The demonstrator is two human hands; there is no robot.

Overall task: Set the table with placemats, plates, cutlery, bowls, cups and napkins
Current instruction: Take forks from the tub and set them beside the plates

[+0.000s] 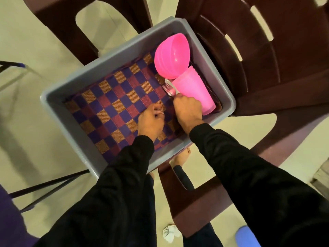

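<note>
Left hand (151, 122) pinches the placemat (114, 102) lining the bin (71, 79). Right hand (187, 111) fists cutlery (168, 89), handles hidden, beside cup (193, 90) and bowls (171, 55) at the bin's right edge.

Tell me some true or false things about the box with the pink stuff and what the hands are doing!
1. The pink bowl lies tipped on its side in the grey tub. True.
2. The pink cup stands upright on a table. False: it lies on its side in the tub.
3. A checkered placemat covers the tub's bottom. True.
4. The left hand is holding the bowl. False: it is down on the placemat.
5. The right hand is closed by the fork, beside the cup. True.
</note>
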